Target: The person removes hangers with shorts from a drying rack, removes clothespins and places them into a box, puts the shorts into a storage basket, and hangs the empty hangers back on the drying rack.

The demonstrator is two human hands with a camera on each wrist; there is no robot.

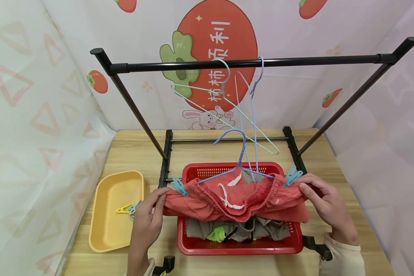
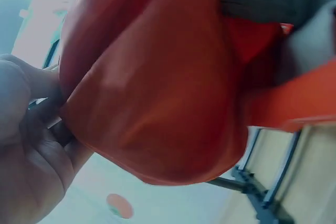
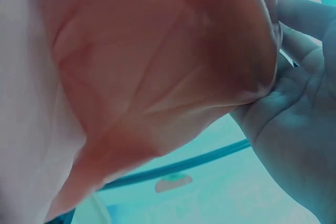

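Red shorts (image 1: 200,207) with a gathered waistband and a white drawstring (image 1: 232,206) are stretched between both hands over a red basket (image 1: 239,251). A blue hanger (image 1: 241,159) sits in the waist, its hook standing up. Light blue clothespins clip the waistband, one at the left end (image 1: 179,186) and another at the right (image 1: 293,176). My left hand (image 1: 149,216) pinches the left side of the shorts between thumb and fingers. At the opposite side my right hand (image 1: 327,201) pinches the cloth just beyond its clothespin. Both wrist views show the hanging fabric (image 2: 157,93) beside the gripping fingers.
A black rack bar (image 1: 179,66) crosses above, carrying a green hanger (image 1: 224,96) and a purple hanger (image 1: 253,99). Grey garments (image 1: 274,228) lie in the basket. To the left, a yellow tray (image 1: 103,214) contains a yellow clothespin (image 1: 123,209) and several blue-grey ones (image 1: 132,210).
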